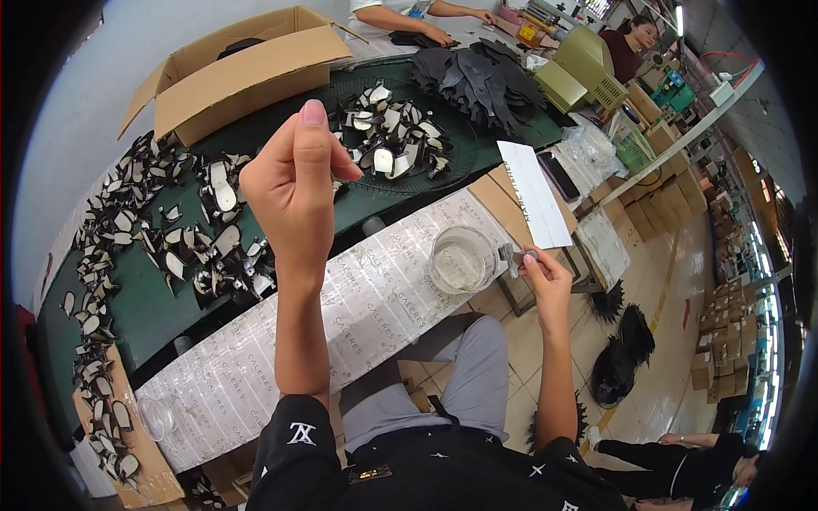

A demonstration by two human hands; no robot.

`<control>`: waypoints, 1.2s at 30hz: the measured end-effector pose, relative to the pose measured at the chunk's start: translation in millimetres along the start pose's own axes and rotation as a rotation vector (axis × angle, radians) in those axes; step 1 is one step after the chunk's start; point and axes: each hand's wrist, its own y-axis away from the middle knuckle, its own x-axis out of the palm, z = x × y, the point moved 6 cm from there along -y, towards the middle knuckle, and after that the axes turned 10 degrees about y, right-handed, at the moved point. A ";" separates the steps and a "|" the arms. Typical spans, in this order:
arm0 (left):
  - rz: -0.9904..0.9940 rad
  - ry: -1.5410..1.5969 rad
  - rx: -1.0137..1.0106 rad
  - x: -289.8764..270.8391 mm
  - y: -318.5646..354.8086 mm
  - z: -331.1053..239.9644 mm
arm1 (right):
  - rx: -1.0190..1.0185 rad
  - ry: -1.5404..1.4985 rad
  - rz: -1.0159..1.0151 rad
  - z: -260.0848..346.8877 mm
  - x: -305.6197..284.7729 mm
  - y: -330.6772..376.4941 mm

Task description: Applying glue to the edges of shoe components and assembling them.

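Note:
My left hand point(294, 175) is raised high over the table's near edge. Its fingers are curled in and the thumb points up; whatever lies inside the fist is hidden. Lower and to the right, my right hand point(545, 279) pinches a small grey, metal-looking piece point(513, 257) between thumb and fingers. That piece is at the right rim of a round clear cup point(461, 259), which has some clear stuff at its bottom. The cup rests on a wrapped, printed ledge point(375, 307) in front of me. Black shoe pieces with white insides point(223, 189) lie spread beyond my left hand.
An open cardboard box point(247, 85) stands at the back left. A dark conveyor belt point(149, 319) carries many shoe pieces and a pile of flat black parts point(477, 81). A white card point(535, 194) and a phone point(558, 177) lie right of the cup. A co-worker's hands point(439, 36) work across the belt.

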 end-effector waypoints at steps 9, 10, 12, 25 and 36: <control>0.000 -0.004 0.031 -3.1 -0.9 -3.7 | -0.017 -0.039 0.003 -1.0 2.9 5.3; 0.003 -0.001 0.027 -2.3 -0.9 -2.7 | -0.012 -0.037 -0.001 -3.0 2.7 6.4; 0.011 0.009 0.006 -1.2 -0.4 -0.2 | 0.016 -0.020 0.021 -11.9 4.5 7.7; 0.022 -0.006 -0.021 1.5 -0.8 3.6 | -0.453 0.485 -0.106 27.0 5.5 24.5; 0.005 -0.021 -0.015 0.9 -0.1 3.5 | -0.589 0.590 -0.119 24.2 3.6 41.6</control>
